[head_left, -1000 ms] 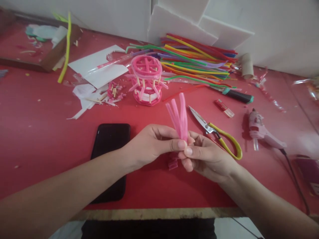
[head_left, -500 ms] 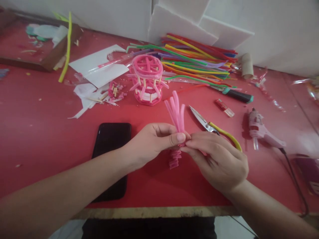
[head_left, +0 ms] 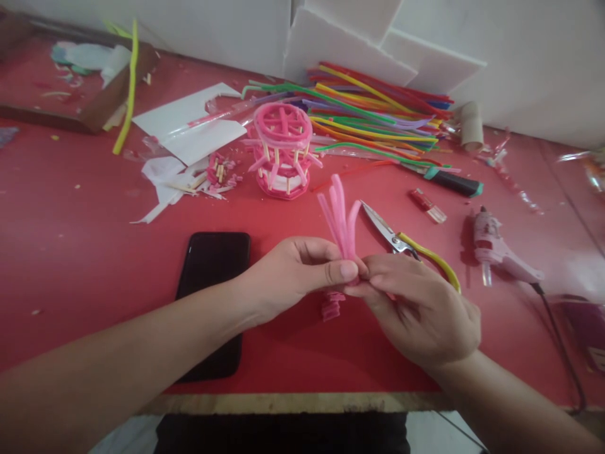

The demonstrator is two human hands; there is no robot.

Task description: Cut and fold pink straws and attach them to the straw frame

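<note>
Between thumb and fingers, my left hand (head_left: pixel 314 268) pinches a bundle of pink pipe cleaners (head_left: pixel 341 217), their loose ends fanning upward. My right hand (head_left: pixel 420 302) closes on the lower end of the same bundle, fingertips touching those of the left. Just below the hands shows a pink zigzag-folded strip (head_left: pixel 332 307); whether it joins the bundle is hidden. Beyond them stands a round pink frame (head_left: pixel 283 151) of pipe cleaners and short wooden sticks. Scissors (head_left: pixel 392 236) with yellow handles lie right behind my right hand.
A black phone (head_left: pixel 212 258) lies by my left forearm. Further right are a glue gun (head_left: pixel 501 249) with its cord, a red lighter (head_left: pixel 428 205) and a cutter knife (head_left: pixel 454 181). Coloured pipe cleaners (head_left: pixel 373 120), paper (head_left: pixel 189 126) and scraps (head_left: pixel 220 176) spread across the back.
Both hands have shifted slightly right with the bundle, and its right-hand strand now leans further outward. The view has moved a little.
</note>
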